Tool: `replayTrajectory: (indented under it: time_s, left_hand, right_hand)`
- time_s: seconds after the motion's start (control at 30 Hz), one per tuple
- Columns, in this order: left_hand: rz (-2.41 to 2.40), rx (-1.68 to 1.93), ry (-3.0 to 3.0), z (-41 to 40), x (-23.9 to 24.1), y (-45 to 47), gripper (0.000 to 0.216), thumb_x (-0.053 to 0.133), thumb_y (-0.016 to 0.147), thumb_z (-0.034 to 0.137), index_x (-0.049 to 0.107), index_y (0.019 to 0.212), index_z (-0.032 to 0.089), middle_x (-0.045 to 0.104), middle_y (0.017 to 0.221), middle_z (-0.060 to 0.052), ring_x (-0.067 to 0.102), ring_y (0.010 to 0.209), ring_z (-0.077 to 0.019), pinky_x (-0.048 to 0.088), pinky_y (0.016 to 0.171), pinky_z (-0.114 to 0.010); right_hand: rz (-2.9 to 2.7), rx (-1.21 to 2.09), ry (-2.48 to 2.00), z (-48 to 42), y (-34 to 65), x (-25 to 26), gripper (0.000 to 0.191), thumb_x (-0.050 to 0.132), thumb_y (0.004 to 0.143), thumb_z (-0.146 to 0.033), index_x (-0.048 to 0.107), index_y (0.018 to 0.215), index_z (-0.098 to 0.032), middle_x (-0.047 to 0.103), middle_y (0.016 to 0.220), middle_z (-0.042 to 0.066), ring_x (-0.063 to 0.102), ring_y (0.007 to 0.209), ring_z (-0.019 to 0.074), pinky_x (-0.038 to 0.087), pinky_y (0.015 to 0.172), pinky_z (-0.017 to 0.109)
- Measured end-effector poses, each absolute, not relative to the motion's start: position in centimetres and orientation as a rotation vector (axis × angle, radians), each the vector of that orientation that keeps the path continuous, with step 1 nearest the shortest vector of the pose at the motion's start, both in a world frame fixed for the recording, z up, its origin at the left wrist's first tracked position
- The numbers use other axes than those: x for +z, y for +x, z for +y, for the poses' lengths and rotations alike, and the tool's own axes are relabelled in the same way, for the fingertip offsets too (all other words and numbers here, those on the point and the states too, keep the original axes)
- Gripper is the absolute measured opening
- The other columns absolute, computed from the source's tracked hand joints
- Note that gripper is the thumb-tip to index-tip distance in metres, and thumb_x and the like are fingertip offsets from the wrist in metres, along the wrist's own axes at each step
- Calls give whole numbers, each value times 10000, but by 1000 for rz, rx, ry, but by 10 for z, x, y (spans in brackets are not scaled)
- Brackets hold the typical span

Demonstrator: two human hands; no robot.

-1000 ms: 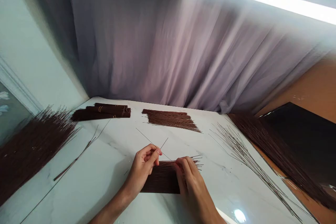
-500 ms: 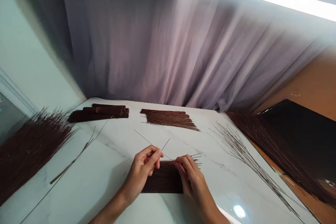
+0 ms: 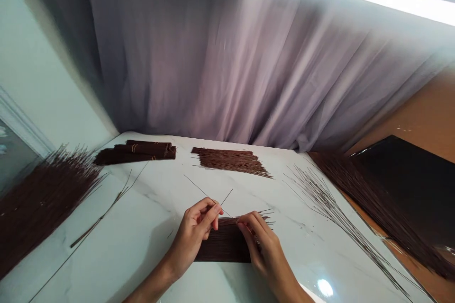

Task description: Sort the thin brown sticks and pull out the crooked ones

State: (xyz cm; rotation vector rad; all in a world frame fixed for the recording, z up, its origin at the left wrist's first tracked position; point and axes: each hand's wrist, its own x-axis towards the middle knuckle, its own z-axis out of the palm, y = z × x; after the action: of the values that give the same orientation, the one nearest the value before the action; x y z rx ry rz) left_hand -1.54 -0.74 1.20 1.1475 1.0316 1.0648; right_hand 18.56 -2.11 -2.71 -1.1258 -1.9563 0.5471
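A flat batch of dark brown incense sticks lies on the white marble table right in front of me. My left hand rests at its left end, thumb and forefinger pinched on a thin stick that points up and away. My right hand lies on the batch's right part, its fingers curled and pressing on the sticks there. The bare stick tips poke out past my right fingers.
Tied bundles and a loose row of sticks lie at the back. A big heap fills the left edge, another heap the right. Thin bare sticks fan out at right; a few lie left. A curtain hangs behind.
Both hands stay on the batch; the fingers have shifted only slightly. The view has drifted a little.
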Motion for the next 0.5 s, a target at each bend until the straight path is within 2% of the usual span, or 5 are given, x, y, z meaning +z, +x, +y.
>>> replayTrajectory:
  time_s: [0.2, 0.27, 0.37, 0.43, 0.5]
  left_hand:
    - [858, 664, 1447, -31, 30, -6, 277, 590, 948, 390, 669, 766, 196, 552, 639, 28, 475, 637, -134, 353, 640, -244]
    - [869, 581, 1565, -36, 31, 0, 300, 566, 961, 380, 659, 737, 203, 570, 680, 22, 509, 687, -151, 361, 666, -251]
    - [989, 689, 1591, -30, 23, 5, 360, 515, 988, 422, 614, 722, 200, 533, 681, 25, 477, 678, -150, 350, 648, -252]
    - [1071, 838, 1509, -21, 16, 3, 372, 510, 990, 444, 585, 722, 197, 501, 663, 31, 438, 641, -139, 329, 609, -246]
    - [1105, 929, 1402, -15, 11, -2, 365, 525, 986, 468, 581, 748, 197, 469, 662, 40, 376, 602, -123, 280, 549, -236]
  right_hand:
    - [-2258, 970, -1062, 0, 216, 31, 246, 425, 1061, -264, 610, 905, -220, 652, 817, 12, 592, 729, 152, 475, 658, 255]
    - [-2364, 768, -1063, 0, 224, 54, 224, 458, 1047, -251, 624, 898, -224, 660, 827, 17, 586, 750, 161, 460, 684, 270]
    - [-2346, 299, -1058, -14, 220, 61, 230, 452, 1026, -203, 607, 859, -232, 632, 758, 25, 549, 709, 179, 406, 652, 293]
    - [-2290, 258, -1041, -29, 212, 46, 241, 415, 1008, -152, 580, 854, -237, 617, 729, 20, 539, 666, 174, 380, 602, 287]
    - [-2270, 427, -1065, -39, 206, 24, 253, 389, 1005, -140, 551, 837, -240, 602, 715, 3, 533, 633, 159, 374, 567, 271]
